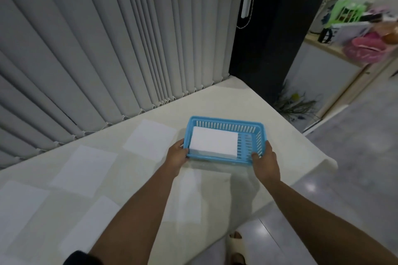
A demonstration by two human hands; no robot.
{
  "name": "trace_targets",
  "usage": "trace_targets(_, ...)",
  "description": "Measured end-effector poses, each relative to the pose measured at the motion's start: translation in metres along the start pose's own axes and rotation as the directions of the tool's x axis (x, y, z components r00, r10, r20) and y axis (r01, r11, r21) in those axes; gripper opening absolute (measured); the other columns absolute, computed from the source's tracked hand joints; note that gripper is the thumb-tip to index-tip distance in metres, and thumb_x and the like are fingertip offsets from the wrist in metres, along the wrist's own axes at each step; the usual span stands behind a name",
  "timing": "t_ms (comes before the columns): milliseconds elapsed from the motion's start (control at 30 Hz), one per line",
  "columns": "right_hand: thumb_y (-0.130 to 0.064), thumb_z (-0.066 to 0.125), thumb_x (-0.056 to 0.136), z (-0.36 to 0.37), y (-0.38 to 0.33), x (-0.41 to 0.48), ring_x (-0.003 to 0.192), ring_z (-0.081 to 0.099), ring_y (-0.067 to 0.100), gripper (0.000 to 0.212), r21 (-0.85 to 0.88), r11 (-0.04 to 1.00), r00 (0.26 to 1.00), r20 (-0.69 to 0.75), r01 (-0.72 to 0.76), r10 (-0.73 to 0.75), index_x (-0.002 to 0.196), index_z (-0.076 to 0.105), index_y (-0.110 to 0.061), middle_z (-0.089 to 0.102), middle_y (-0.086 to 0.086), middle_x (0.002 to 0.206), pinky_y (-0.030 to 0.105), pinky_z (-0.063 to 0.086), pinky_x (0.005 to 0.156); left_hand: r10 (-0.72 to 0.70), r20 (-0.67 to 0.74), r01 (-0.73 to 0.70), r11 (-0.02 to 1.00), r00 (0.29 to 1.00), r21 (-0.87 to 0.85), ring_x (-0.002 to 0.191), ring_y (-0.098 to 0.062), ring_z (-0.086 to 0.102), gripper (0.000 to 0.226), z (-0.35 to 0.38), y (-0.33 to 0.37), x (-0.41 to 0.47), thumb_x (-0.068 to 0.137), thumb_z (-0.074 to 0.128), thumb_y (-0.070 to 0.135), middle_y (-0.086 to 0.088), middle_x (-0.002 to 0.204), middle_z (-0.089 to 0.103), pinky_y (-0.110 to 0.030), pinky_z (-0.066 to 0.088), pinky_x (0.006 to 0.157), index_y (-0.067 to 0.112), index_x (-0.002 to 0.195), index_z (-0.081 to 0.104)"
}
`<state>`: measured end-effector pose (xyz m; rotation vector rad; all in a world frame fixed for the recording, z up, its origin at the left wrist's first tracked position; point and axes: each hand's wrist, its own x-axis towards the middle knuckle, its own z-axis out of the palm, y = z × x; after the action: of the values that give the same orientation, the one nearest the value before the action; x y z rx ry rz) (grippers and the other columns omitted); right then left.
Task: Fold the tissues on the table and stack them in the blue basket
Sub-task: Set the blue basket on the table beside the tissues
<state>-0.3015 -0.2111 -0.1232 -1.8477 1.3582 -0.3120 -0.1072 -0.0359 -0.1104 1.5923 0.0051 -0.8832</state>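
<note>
A person's left hand (177, 155) grips the left end of a blue basket (224, 122), fingers curled under its near corner and thumb against the outside wall. The right hand (266, 160) grips the right end, thumb hooked over the near rim and fingers along the slatted side. Both bare forearms reach in from the 6 o'clock edge of the view.

The basket is a small rectangular plastic one with slotted walls, held at the centre of the view over a pale cream bench (247, 101). Whether its base touches the bench cannot be told. Inside it, against the left wall, lies a neat stack of folded white tissues (214, 142); the right part of the basket floor is bare.

Unfolded white tissues lie flat on the bench to the left: one (150, 139) at 10 o'clock from the basket just beside it, another (85, 170) farther toward 9 o'clock, one (19, 208) near the left edge, and one (90, 226) at 7 o'clock.

Grey vertical blinds (97, 49) hang behind the bench from 9 to 12 o'clock. A dark panel (269, 38) stands at 1 o'clock. A cluttered shelf (336, 49) shows, blurred, at 2 o'clock. A sandalled foot (237, 243) stands on the glossy floor at 6 o'clock.
</note>
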Motion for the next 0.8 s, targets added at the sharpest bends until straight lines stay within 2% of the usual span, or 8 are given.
trace_targets(200,-0.031,0.048,0.097,0.018,0.01,-0.029,0.117,0.055,0.036,0.065,-0.002,0.999,0.999,0.008,-0.038,0.038,0.151,0.016,-0.017,0.044,0.016,0.136,0.048,0.048,0.097,-0.022,-0.047,0.024,0.999,0.999,0.049,0.102,-0.029,0.06,0.051,-0.011,-0.015,0.004,0.089,0.036,-0.012,-0.011,0.113,0.061,-0.043,0.051,0.096,0.01,0.131,0.055)
trace_targets(433,-0.034,0.046,0.097,0.024,0.011,-0.032,0.119,0.055,0.033,0.071,-0.065,0.997,0.999,0.035,-0.036,0.038,0.153,0.004,-0.019,0.036,0.011,0.143,0.047,0.047,0.094,-0.009,-0.062,0.015,0.995,0.998,0.097,0.11,-0.03,0.06,0.047,-0.017,-0.022,0.004,0.093,0.04,-0.002,-0.008,0.114,0.061,-0.046,0.051,0.098,0.017,0.133,0.053)
trace_targets(533,-0.034,0.048,0.096,0.026,0.01,-0.033,0.131,0.044,0.033,0.074,-0.077,0.997,1.0,0.026,-0.012,0.014,0.153,0.004,-0.017,0.026,0.011,0.153,0.05,0.043,0.104,0.072,-0.073,-0.053,0.97,0.995,0.238,0.105,-0.027,0.06,0.043,-0.017,-0.021,-0.001,0.095,0.042,0.004,-0.008,0.116,0.061,-0.041,0.052,0.095,0.017,0.134,0.052)
trace_targets(600,-0.035,0.05,0.095,0.025,0.007,-0.032,0.139,0.031,0.034,0.072,-0.207,0.977,0.998,-0.039,0.045,-0.054,0.152,0.013,-0.01,0.022,0.014,0.157,0.047,0.029,0.114,0.16,-0.099,-0.107,0.909,0.982,0.402,0.101,-0.021,0.057,0.037,-0.02,-0.021,-0.006,0.096,0.043,0.011,-0.008,0.122,0.06,-0.032,0.049,0.088,0.013,0.132,0.053)
trace_targets(667,-0.037,0.049,0.094,0.023,0.0,-0.03,0.142,0.024,0.036,0.07,-0.378,0.917,0.983,-0.071,0.131,-0.17,0.15,0.02,-0.007,0.021,0.017,0.158,0.046,0.018,0.117,0.21,-0.142,-0.114,0.861,0.967,0.496,0.102,-0.018,0.055,0.035,-0.026,-0.023,-0.01,0.096,0.043,0.014,-0.007,0.125,0.059,-0.026,0.044,0.085,0.012,0.129,0.054)
trace_targets(800,-0.04,0.047,0.094,0.023,-0.02,-0.025,0.143,0.019,0.039,0.068,-0.54,0.797,0.949,0.011,0.271,-0.315,0.15,0.023,-0.009,0.019,0.017,0.159,0.049,0.012,0.117,0.234,-0.2,-0.09,0.833,0.951,0.546,0.112,-0.021,0.056,0.034,-0.042,-0.026,-0.019,0.095,0.042,0.01,-0.008,0.127,0.059,-0.024,0.041,0.088,0.011,0.126,0.055)
